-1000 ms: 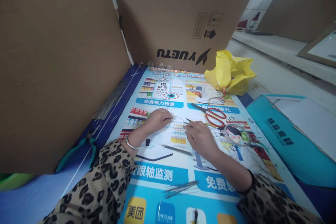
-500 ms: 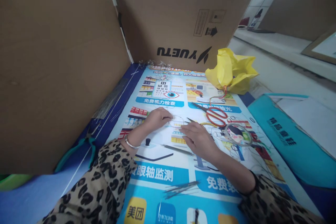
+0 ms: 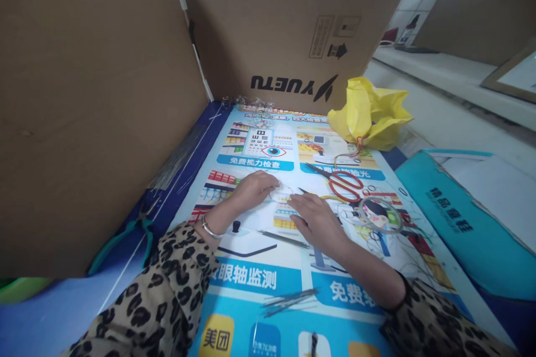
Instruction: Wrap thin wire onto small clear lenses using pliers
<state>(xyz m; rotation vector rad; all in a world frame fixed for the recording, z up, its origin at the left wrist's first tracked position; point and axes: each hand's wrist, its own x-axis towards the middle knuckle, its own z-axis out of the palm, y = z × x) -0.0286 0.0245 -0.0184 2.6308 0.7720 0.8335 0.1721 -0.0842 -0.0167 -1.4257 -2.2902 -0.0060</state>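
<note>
Over the middle of the printed poster [image 3: 288,268], my left hand [image 3: 254,188] is closed on one side of a thin wire loop [image 3: 285,188]. My right hand [image 3: 318,217] is at the loop's other side, its fingertips at the thin wire and its thumb held lower. Just right of it lie red-handled scissors [image 3: 345,185], and a yellow-handled tool [image 3: 335,198] partly hidden behind the hand. A clear ring-shaped roll [image 3: 397,223] sits further right. Thin metal rods [image 3: 285,239] lie below my hands, with a bundle of wires [image 3: 288,301] nearer me.
Cardboard walls [image 3: 100,95] stand at the left and back. Teal-handled pliers [image 3: 144,226] lie at left beside a bundle in clear wrap [image 3: 176,162]. A yellow bag [image 3: 371,114] is at the back right, near a teal box [image 3: 464,228]. Small wire pieces lie at the back.
My left hand has shifted slightly right and my right hand slightly, with the wire loop between them turned a little. Other things lie as before.
</note>
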